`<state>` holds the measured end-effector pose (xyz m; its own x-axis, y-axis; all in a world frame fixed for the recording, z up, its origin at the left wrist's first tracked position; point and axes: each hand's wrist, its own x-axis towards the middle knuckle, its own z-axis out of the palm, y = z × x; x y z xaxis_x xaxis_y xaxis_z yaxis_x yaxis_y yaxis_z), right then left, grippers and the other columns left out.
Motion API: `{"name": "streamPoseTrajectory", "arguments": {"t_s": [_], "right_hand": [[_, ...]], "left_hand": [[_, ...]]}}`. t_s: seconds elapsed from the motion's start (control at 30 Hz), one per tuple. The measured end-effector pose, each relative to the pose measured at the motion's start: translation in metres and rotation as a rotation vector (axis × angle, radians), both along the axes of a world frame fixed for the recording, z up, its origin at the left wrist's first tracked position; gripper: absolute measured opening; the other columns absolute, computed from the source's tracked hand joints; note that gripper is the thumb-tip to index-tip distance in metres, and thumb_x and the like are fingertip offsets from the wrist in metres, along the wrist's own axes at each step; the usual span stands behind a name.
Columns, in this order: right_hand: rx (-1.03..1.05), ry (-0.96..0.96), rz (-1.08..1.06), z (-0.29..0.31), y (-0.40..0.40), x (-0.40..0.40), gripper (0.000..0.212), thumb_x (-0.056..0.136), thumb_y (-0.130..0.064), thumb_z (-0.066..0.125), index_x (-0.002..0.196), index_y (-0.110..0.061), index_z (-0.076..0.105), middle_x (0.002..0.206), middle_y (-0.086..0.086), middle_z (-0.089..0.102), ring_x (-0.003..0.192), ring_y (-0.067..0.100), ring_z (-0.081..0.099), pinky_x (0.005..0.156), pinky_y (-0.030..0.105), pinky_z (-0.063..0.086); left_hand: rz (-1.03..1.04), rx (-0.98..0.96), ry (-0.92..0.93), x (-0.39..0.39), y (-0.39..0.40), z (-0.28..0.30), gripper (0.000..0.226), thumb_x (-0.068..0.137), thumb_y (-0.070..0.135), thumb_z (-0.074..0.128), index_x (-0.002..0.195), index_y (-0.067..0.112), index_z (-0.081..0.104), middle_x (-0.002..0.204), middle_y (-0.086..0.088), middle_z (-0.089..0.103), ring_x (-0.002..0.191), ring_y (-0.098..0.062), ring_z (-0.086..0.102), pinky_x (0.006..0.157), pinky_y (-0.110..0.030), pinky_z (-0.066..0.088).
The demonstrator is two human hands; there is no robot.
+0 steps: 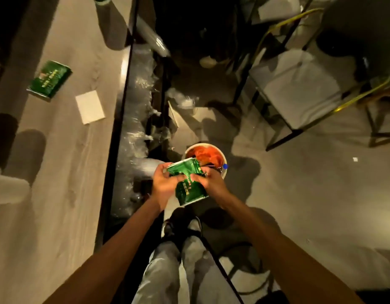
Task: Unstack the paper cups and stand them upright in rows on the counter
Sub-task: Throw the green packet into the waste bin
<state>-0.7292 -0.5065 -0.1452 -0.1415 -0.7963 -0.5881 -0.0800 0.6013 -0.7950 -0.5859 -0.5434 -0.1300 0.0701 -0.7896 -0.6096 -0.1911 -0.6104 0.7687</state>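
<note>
Gripping green cups, seemingly off-counter.

Both arms outstretched — left hand and right hand curled in grip.

**Greens, greys and one patch of orange-red**

A crumpled green paper cup with gold print and a white rim sits between two hands. A second green, gold-printed paper cup lies on the pale beige counter, whose edge is black. Near it is a plain white paper square. A white round bin shows orange-red contents. The floor is grey; the chair frame is yellow-gold, and the trousers light grey.
</note>
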Motion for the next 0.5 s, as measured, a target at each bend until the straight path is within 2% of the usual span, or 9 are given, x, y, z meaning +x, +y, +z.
{"name": "streamPoseTrajectory", "arguments": {"t_s": [0.07,0.1,0.17,0.2,0.3,0.37,0.43,0.5], "right_hand": [[0.052,-0.003,-0.07,-0.02,-0.007,-0.009,0.017,0.085,-0.01,0.072,0.102,-0.014,0.069,0.084,-0.003,0.068,0.076,0.008,0.064,0.073,0.021,0.053],[0.101,-0.009,-0.132,-0.04,-0.009,-0.015,0.021,0.085,-0.012,0.074,0.105,-0.014,0.066,0.087,-0.002,0.067,0.074,0.007,0.062,0.069,0.016,0.051],[0.13,0.02,-0.253,-0.069,-0.01,-0.023,0.025,0.084,-0.019,0.075,0.106,-0.015,0.064,0.098,0.006,0.069,0.083,0.013,0.065,0.074,0.02,0.053],[0.142,0.055,-0.304,-0.088,-0.007,-0.028,0.026,0.085,-0.023,0.075,0.106,-0.016,0.063,0.101,0.006,0.069,0.088,0.016,0.066,0.078,0.025,0.053],[0.177,0.168,-0.414,-0.141,0.0,-0.044,0.029,0.088,-0.027,0.071,0.112,-0.012,0.064,0.096,0.001,0.067,0.086,0.013,0.063,0.069,0.018,0.047],[0.188,0.232,-0.437,-0.178,0.004,-0.054,0.023,0.089,-0.022,0.069,0.108,-0.01,0.067,0.097,0.003,0.069,0.087,0.014,0.063,0.071,0.02,0.046],[0.209,0.273,-0.422,-0.216,0.003,-0.059,0.011,0.089,-0.019,0.068,0.099,-0.013,0.068,0.094,0.002,0.069,0.09,0.018,0.066,0.078,0.028,0.05],[0.224,0.289,-0.402,-0.247,-0.002,-0.063,0.004,0.089,-0.018,0.067,0.092,-0.016,0.067,0.089,0.001,0.068,0.089,0.02,0.066,0.078,0.031,0.051]], "left_hand": [[-0.071,0.028,-0.067,-0.009,-0.012,-0.024,0.034,0.071,-0.015,0.075,0.091,0.009,0.061,0.08,-0.007,0.064,0.065,-0.008,0.063,0.055,-0.014,0.048],[-0.115,0.055,-0.097,-0.016,-0.018,-0.047,0.029,0.071,-0.01,0.077,0.089,0.008,0.064,0.082,-0.009,0.065,0.069,-0.015,0.062,0.056,-0.018,0.049],[-0.132,0.088,-0.104,-0.024,-0.029,-0.077,0.023,0.072,-0.005,0.079,0.078,0.012,0.065,0.078,-0.007,0.066,0.071,-0.02,0.061,0.066,-0.027,0.05],[-0.148,0.1,-0.108,-0.027,-0.035,-0.097,0.023,0.073,-0.004,0.079,0.077,0.014,0.065,0.075,-0.004,0.066,0.069,-0.018,0.061,0.067,-0.027,0.05],[-0.129,0.14,-0.094,-0.036,-0.046,-0.16,0.025,0.074,-0.004,0.078,0.089,0.011,0.067,0.075,0.0,0.066,0.071,-0.018,0.063,0.06,-0.021,0.051],[-0.078,0.181,-0.084,-0.04,-0.052,-0.205,0.026,0.073,-0.004,0.077,0.095,0.007,0.069,0.082,-0.006,0.069,0.072,-0.018,0.064,0.056,-0.021,0.05],[-0.089,0.204,-0.127,-0.047,-0.056,-0.247,0.024,0.074,-0.001,0.076,0.096,0.007,0.067,0.082,-0.006,0.067,0.066,-0.013,0.06,0.05,-0.016,0.047],[-0.093,0.225,-0.147,-0.055,-0.062,-0.285,0.021,0.078,0.001,0.075,0.095,0.009,0.066,0.086,-0.005,0.064,0.073,-0.015,0.06,0.061,-0.02,0.049]]}}
